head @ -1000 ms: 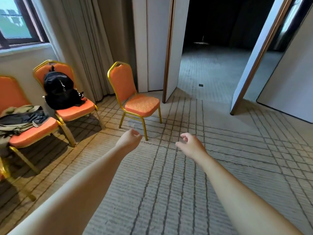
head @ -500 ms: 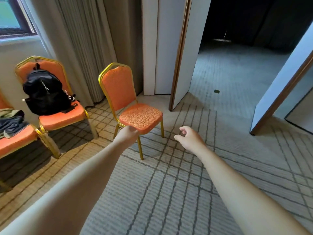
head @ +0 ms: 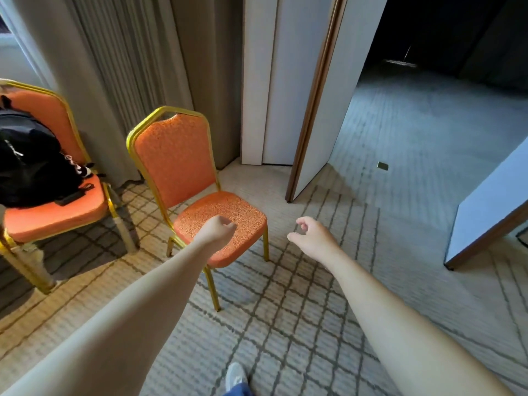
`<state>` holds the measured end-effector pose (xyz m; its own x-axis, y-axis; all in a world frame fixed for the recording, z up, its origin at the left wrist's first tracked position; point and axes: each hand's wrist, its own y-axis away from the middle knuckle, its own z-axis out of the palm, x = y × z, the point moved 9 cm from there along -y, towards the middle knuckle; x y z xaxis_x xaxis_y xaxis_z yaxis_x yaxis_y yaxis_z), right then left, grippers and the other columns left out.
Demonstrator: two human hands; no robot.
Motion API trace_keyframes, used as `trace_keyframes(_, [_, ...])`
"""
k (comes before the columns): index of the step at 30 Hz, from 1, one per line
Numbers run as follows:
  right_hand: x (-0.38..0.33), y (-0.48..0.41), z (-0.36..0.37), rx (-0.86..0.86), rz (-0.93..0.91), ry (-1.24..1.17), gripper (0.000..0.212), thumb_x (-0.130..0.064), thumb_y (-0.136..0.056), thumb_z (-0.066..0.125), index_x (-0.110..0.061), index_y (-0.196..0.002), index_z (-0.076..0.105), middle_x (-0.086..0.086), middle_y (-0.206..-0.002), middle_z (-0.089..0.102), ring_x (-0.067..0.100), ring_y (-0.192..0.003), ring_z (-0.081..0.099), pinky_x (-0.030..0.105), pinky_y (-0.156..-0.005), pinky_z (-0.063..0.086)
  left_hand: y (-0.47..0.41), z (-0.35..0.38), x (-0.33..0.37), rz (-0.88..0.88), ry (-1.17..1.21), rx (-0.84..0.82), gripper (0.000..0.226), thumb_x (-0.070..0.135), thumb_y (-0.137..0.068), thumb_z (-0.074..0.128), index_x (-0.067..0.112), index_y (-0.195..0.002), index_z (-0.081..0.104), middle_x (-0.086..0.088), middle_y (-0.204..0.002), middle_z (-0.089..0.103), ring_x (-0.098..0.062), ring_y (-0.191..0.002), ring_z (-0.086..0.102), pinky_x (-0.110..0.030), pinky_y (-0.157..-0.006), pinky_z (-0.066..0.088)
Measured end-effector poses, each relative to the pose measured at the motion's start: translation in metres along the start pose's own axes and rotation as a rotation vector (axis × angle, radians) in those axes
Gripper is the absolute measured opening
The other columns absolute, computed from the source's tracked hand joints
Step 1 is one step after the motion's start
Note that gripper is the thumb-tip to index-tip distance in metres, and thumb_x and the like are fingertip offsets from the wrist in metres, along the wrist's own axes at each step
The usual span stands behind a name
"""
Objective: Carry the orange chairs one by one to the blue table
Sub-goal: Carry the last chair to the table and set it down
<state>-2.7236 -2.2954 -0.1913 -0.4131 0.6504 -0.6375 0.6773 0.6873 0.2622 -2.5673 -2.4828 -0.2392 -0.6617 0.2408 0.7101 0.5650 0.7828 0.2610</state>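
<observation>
Chair-carrying stands at the reach, not the lift: an empty orange chair [head: 200, 192] with a gold frame sits left of centre in the frame, all the legs that show planted on the carpet [head: 300, 324], untouched. The person's left hand [head: 218, 228] hovers over the front of the seat, fingers loosely curled on nothing; the right hand [head: 313, 237] hangs just off the seat's right edge, thumb and forefinger bent toward each other, also empty. By these signs this chair's carry has not begun, and the blue table is nowhere in view, so how many chairs have already gone cannot be told. At the left edge a second orange chair [head: 54, 215] bears a black backpack [head: 34, 164], which would likely need clearing before that chair can go. Beige carpet with a dark lattice pattern covers the floor. Pale curtains [head: 128, 67] hang at upper left; a white door [head: 323, 104] stands open at upper centre onto a dim room beyond.
</observation>
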Motion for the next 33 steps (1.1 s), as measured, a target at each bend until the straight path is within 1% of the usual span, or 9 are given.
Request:
trace_keyframes(5, [-0.004,-0.109,-0.039,-0.011,0.007,0.018,0.058,-0.038,-0.091,0.060,-0.023,-0.144,0.043,0.002,-0.148,0.045,0.019,-0.133,0.045,0.032,-0.099,0.039,-0.107,0.008,0.043,0.001,-0.053,-0.003,0.015,0.020,-0.089,0.047,0.019,-0.075,0.052,-0.004,-0.068,0.053,-0.018,-0.058,0.045,-0.028,-0.057,0.035])
trace_keyframes(11, [0.003,-0.235,-0.065,-0.072,-0.005,0.041,0.056,-0.039,-0.092,0.059,-0.023,-0.143,0.044,0.002,-0.148,0.045,0.019,-0.131,0.047,0.030,-0.095,0.039,-0.213,0.026,0.081,-0.017,-0.080,0.009,0.014,0.024,-0.089,0.048,0.019,-0.086,0.061,-0.003,-0.079,0.062,-0.017,-0.066,0.055,-0.027,-0.061,0.041])
trace_keyframes(15, [-0.008,-0.347,-0.069,-0.173,-0.100,0.123,0.056,-0.040,-0.092,0.059,-0.023,-0.143,0.044,0.001,-0.146,0.046,0.019,-0.128,0.048,0.031,-0.092,0.040,-0.287,0.042,0.090,-0.127,-0.011,0.070,0.018,0.023,-0.091,0.044,0.017,-0.078,0.056,-0.001,-0.068,0.054,-0.016,-0.057,0.048,-0.027,-0.055,0.038])
trace_keyframes(17, [-0.017,-0.393,-0.067,-0.227,-0.154,0.157,0.055,-0.040,-0.092,0.060,-0.023,-0.142,0.044,0.001,-0.144,0.048,0.019,-0.124,0.051,0.031,-0.090,0.041,-0.313,0.045,0.092,-0.175,0.020,0.114,0.016,0.023,-0.090,0.046,0.019,-0.081,0.057,0.000,-0.075,0.058,-0.017,-0.064,0.055,-0.029,-0.059,0.046])
trace_keyframes(20, [-0.037,-0.463,-0.062,-0.349,-0.267,0.239,0.055,-0.040,-0.091,0.060,-0.022,-0.141,0.045,0.002,-0.145,0.047,0.021,-0.128,0.049,0.034,-0.098,0.042,-0.348,0.053,0.091,-0.268,0.100,0.195,0.014,0.025,-0.089,0.048,0.020,-0.083,0.060,0.001,-0.081,0.060,-0.020,-0.076,0.062,-0.038,-0.074,0.056])
trace_keyframes(24, [-0.070,-0.532,-0.048,-0.504,-0.405,0.341,0.053,-0.038,-0.092,0.062,-0.020,-0.140,0.047,0.004,-0.142,0.049,0.023,-0.124,0.051,0.036,-0.099,0.044,-0.372,0.056,0.090,-0.415,0.194,0.322,0.011,0.025,-0.091,0.048,0.020,-0.086,0.056,0.000,-0.084,0.055,-0.019,-0.078,0.054,-0.031,-0.074,0.049])
trace_keyframes(26, [-0.087,-0.551,-0.036,-0.551,-0.464,0.368,0.053,-0.036,-0.092,0.062,-0.019,-0.139,0.048,0.005,-0.141,0.049,0.023,-0.124,0.051,0.038,-0.101,0.044,-0.379,0.054,0.081,-0.498,0.237,0.369,0.020,0.026,-0.094,0.047,0.017,-0.102,0.063,0.001,-0.097,0.058,-0.018,-0.089,0.057,-0.033,-0.086,0.050])
trace_keyframes(28, [-0.108,-0.568,-0.015,-0.608,-0.532,0.394,0.052,-0.034,-0.092,0.062,-0.018,-0.140,0.049,0.006,-0.142,0.050,0.023,-0.126,0.051,0.037,-0.102,0.043,-0.385,0.048,0.067,-0.585,0.274,0.431,0.031,0.030,-0.095,0.048,0.011,-0.116,0.062,-0.001,-0.112,0.063,-0.018,-0.099,0.059,-0.037,-0.095,0.050])
trace_keyframes(33, [-0.165,-0.595,0.051,-0.735,-0.676,0.442,0.053,-0.032,-0.091,0.062,-0.016,-0.140,0.049,0.006,-0.143,0.051,0.022,-0.129,0.049,0.034,-0.102,0.043,-0.399,0.029,0.019,-0.766,0.359,0.560,0.039,0.034,-0.093,0.047,0.012,-0.123,0.059,-0.004,-0.122,0.063,-0.018,-0.104,0.058,-0.040,-0.096,0.049])
